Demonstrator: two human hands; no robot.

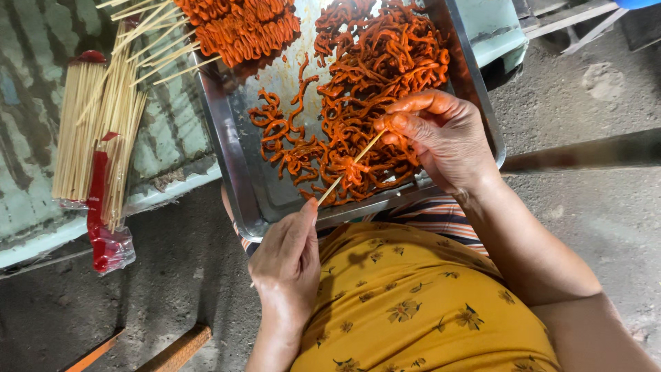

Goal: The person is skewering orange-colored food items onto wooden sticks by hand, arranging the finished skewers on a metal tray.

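Observation:
My left hand (pixel 288 265) pinches the near end of a thin bamboo skewer (pixel 348 165) at the tray's front rim. Part-way up the stick sits a piece of orange-red marinated strip (pixel 352 169). My right hand (pixel 441 138) holds the far end of the skewer together with more strips, fingers curled over the heap. A loose pile of the orange-red strips (pixel 375 76) fills the right half of a steel tray (pixel 237 172). Finished skewers with packed strips (pixel 241 27) lie at the tray's top left.
A bundle of bare bamboo skewers (pixel 96 131) in a clear-and-red wrapper (pixel 103 234) lies on a pale green surface (pixel 27 172) at the left. Grey concrete floor lies below and to the right. My yellow flowered garment (pixel 413 303) fills the bottom.

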